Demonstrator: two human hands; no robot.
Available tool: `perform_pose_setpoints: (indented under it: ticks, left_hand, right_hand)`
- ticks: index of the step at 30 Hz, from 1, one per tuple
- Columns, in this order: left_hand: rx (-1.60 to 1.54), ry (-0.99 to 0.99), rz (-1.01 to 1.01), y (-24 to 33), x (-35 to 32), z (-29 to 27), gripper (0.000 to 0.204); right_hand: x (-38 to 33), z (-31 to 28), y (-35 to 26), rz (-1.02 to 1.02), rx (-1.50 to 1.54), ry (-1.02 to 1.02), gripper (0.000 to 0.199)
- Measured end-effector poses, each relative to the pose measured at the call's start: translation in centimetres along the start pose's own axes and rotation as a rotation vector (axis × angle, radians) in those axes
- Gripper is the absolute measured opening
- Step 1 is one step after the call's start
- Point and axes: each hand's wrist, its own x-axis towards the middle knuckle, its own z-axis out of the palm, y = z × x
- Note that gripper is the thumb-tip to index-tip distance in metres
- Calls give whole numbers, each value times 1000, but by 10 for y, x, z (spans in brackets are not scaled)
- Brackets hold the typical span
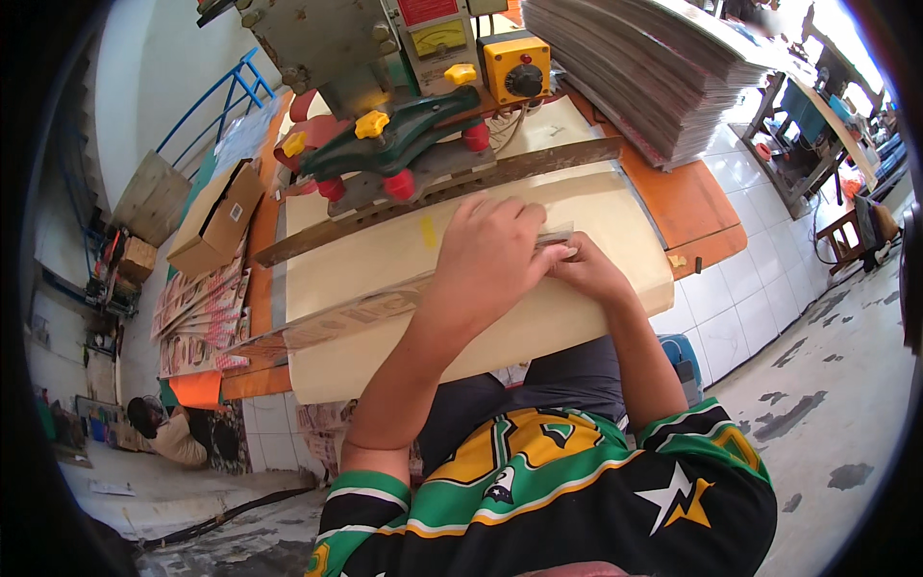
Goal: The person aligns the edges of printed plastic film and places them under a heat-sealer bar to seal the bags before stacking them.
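A seated person in a green, yellow and black jersey works at a cream board (pixel 500 317) laid over an orange table (pixel 687 197). The left hand (pixel 490 252) lies flat, fingers together, pressing a long printed strip (pixel 370 306) that runs across the board's middle; the right hand (pixel 588 269) pinches the strip's right end just beside it, near the board's right edge. At the board's far edge stands a press (pixel 394 144) with a green arm, red and yellow knobs and a yellow control box (pixel 514 65). A tall stack of sheets (pixel 644 72) fills the table's far right corner. Off the table's left edge sit a cardboard box (pixel 216 221) and more printed strips (pixel 202 308). White tiles face the table's front; the concrete floor (pixel 827 385) is stained, with another workbench (pixel 803 135) at the far right.
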Motion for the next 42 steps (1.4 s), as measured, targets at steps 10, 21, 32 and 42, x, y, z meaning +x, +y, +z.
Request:
perform_pose_setpoints:
  ticks: [10, 21, 32, 42]
  left_hand:
    - [-130, -68, -12, 2, 18, 17, 22]
    - [-122, 53, -40, 12, 11, 31, 11]
    - [-175, 384, -83, 27, 2, 57, 9]
    - [-189, 274, -106, 21, 1, 54, 7]
  right_hand:
    - [1, -7, 17, -34, 22, -50, 18]
    - [1, -8, 18, -26, -8, -32, 14]
    - [-1, -2, 16, -52, -28, 71, 13]
    - [2, -6, 27, -19, -72, 61, 15]
